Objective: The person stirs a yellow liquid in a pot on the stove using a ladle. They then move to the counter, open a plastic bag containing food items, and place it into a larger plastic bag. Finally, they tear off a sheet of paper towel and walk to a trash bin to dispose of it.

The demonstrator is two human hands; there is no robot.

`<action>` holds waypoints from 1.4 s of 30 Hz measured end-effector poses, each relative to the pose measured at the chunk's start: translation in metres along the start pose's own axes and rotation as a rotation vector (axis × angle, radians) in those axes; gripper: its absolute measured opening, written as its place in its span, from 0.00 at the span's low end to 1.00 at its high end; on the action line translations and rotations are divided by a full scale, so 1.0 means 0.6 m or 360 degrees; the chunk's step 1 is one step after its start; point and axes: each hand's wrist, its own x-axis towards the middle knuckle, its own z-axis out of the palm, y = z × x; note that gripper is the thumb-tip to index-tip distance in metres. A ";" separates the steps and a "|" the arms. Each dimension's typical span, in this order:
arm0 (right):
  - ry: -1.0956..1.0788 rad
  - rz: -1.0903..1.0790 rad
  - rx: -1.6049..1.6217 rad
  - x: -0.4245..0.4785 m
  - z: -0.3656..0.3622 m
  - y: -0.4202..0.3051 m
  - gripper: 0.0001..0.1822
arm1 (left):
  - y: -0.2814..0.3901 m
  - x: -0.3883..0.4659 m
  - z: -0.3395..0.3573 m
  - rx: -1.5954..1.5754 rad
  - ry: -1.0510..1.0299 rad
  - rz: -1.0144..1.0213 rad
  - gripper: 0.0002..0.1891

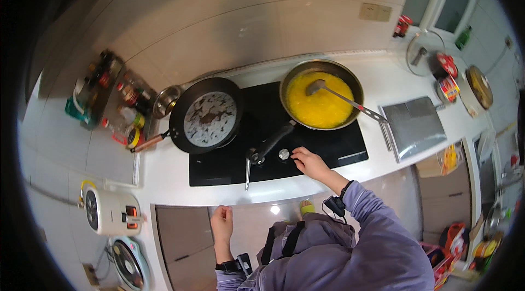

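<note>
My right hand (309,163) is beside a silver stove knob (284,154) on the black glass cooktop (262,127), fingers bent, holding nothing. My left hand (222,223) hangs in front of the counter's edge, fingers curled in; nothing shows in it. On the right burner stands a deep pan (357,81) of bubbling yellow liquid, its black handle pointing towards me. A metal ladle (344,98) rests in it, its bowl in the liquid and its handle over the rim. A dark wok (176,114) with cloudy liquid and brown bits stands on the left burner.
Bottles and jars (133,96) crowd a rack at the left, near a metal bowl (166,101). A grey flat packet (414,127) lies right of the cooktop. A glass lid (425,53) leans behind it. A cream appliance (112,212) stands at the lower left.
</note>
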 end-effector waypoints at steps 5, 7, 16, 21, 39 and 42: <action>0.0182 0.0150 -0.0025 -0.066 -0.043 -0.002 0.09 | 0.052 0.040 0.051 -0.0125 -0.0488 -0.0126 0.12; 0.0331 0.0236 -0.0036 -0.098 -0.058 -0.011 0.09 | 0.074 0.055 0.076 -0.0130 -0.0712 -0.0032 0.14; 0.0879 0.0909 -0.0280 -0.353 -0.076 -0.094 0.07 | 0.126 0.059 0.192 0.0170 -0.1581 0.0537 0.15; 0.1095 0.1292 -0.0411 -0.532 -0.093 -0.142 0.07 | 0.159 -0.007 0.257 0.0251 -0.1856 0.0784 0.16; 0.1718 0.1740 -0.0545 -1.022 -0.199 -0.177 0.08 | 0.441 -0.451 0.614 0.0407 -0.2503 0.1602 0.17; 0.1778 0.1740 -0.0588 -1.056 -0.210 -0.165 0.09 | 0.481 -0.506 0.653 0.0470 -0.2586 0.1687 0.16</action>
